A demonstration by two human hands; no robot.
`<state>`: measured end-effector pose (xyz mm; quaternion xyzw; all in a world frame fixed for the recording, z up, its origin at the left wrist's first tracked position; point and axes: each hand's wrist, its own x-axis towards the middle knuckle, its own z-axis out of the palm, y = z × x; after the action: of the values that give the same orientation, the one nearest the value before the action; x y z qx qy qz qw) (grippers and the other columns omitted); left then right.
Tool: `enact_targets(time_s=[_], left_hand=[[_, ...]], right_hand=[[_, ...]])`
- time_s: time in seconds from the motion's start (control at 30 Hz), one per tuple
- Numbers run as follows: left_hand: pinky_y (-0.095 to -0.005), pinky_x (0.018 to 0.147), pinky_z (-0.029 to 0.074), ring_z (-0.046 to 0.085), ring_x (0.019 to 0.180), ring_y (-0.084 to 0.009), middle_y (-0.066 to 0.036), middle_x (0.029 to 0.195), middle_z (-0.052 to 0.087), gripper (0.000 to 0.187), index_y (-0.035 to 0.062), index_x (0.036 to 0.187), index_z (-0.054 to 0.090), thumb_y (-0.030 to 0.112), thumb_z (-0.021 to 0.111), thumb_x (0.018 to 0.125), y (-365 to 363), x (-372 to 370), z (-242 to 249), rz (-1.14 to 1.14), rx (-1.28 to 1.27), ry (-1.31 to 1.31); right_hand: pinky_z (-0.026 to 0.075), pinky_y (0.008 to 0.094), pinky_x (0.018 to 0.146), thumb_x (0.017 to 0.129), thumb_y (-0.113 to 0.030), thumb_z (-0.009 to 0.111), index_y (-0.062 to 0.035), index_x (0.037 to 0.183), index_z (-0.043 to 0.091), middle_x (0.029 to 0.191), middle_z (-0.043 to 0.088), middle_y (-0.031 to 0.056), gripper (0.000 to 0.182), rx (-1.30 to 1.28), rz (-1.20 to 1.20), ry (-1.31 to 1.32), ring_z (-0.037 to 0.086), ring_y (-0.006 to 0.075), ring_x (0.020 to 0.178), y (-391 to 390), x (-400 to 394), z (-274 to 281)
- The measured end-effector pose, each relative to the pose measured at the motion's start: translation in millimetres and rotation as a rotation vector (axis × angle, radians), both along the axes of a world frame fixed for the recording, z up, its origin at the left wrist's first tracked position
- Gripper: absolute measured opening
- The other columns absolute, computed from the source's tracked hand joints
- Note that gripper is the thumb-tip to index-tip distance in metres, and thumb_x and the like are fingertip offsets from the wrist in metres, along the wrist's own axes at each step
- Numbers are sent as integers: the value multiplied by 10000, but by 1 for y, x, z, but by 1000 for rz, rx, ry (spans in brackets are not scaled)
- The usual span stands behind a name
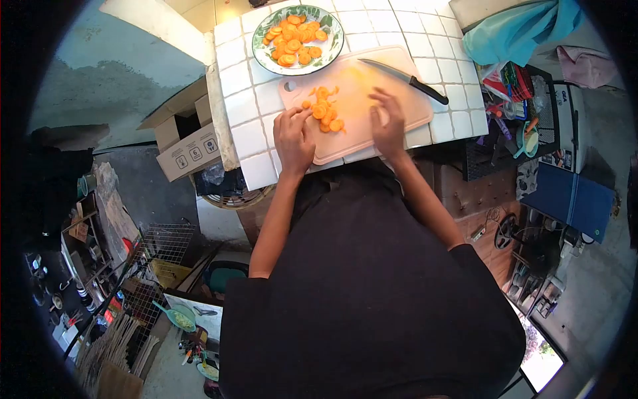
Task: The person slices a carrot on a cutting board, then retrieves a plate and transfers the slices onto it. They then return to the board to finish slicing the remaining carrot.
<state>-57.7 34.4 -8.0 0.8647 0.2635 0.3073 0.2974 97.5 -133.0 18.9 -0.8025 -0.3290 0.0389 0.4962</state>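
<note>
A pink cutting board [359,136] lies on the white tiled counter, with a small pile of carrot slices [323,112] on its left half. At the left edge of that pile is my left hand [294,139], its fingers bent; whether it grips a slice is too small to tell. My right hand [388,124] is over the right part of the board, thumb and fingers apart, holding nothing. A knife [411,80] with a black handle rests across the board's upper right. Behind the board stands a patterned plate [261,58] holding several more carrot slices [296,38].
The tiled counter [247,103] has its front edge close to the body. A cardboard box [189,154] is left of it. A blue-green cloth [515,40] hangs at the upper right, above a black rack [482,159] with utensils and packets.
</note>
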Motion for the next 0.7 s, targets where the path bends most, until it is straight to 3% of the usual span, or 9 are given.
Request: enact_targets(time_s=[0.13,0.23,0.37,0.43,0.5,0.57,0.63,0.67,0.7], left_hand=[[-440,979,462,584,1130,-313,-111,1138,652,302,61,1154,738,150,736,864,1,6,22,-127,37,130],[-429,942,473,597,1100,-296,-88,1109,655,297,62,1143,747,162,746,863,6,7,23,-139,61,194],[-420,907,483,615,1047,-291,-86,1050,672,225,46,1089,747,139,727,884,8,7,20,-132,69,143],[-419,873,494,634,967,-306,-106,954,681,148,27,1026,730,114,704,909,6,10,15,-16,111,-6],[-420,824,511,646,904,-313,-122,901,685,88,12,972,709,82,687,924,-2,14,23,45,117,-63],[-412,788,521,655,885,-305,-119,896,688,80,13,966,705,75,703,917,-16,20,30,163,-151,-26],[-408,774,521,654,874,-299,-113,896,688,86,21,976,711,76,715,911,-34,35,34,135,-188,-33],[-405,759,521,653,863,-293,-107,895,687,95,29,987,717,77,727,905,-44,44,36,90,-221,-40],[-405,759,521,653,863,-293,-107,895,687,95,29,987,717,77,727,905,-51,56,36,97,-223,-34]], right_hand=[[406,474,1125,875,-78,669,-43,1273,626,1401,559,187,402,-325,-192,-489,493,401,1334,-40,53,-11],[404,506,1104,869,-132,702,-65,1309,609,1387,548,170,455,-384,-151,-392,491,400,1304,-59,87,-16],[439,525,977,889,-209,727,-69,1218,666,1150,615,130,362,-627,-71,-397,573,356,1124,-62,116,-1],[461,491,932,926,-219,700,-49,1163,679,1077,626,129,293,-588,-35,-460,596,351,1067,-65,121,-2],[468,475,919,953,-204,673,-19,1154,669,1057,623,152,273,-467,16,-254,603,364,1051,-71,125,-6],[490,453,870,988,-200,645,7,1141,659,1043,626,182,257,-407,34,-274,622,364,987,-79,125,-6],[510,446,802,1029,-214,601,20,1129,653,1014,641,200,260,-168,-42,-101,644,361,915,-88,117,-4],[513,400,738,1077,-236,531,21,1091,646,967,654,182,282,-145,-77,-84,665,294,871,-93,111,0],[513,400,738,1077,-236,531,21,1091,646,967,654,182,282,-148,-70,-79,665,294,871,-99,105,5]])
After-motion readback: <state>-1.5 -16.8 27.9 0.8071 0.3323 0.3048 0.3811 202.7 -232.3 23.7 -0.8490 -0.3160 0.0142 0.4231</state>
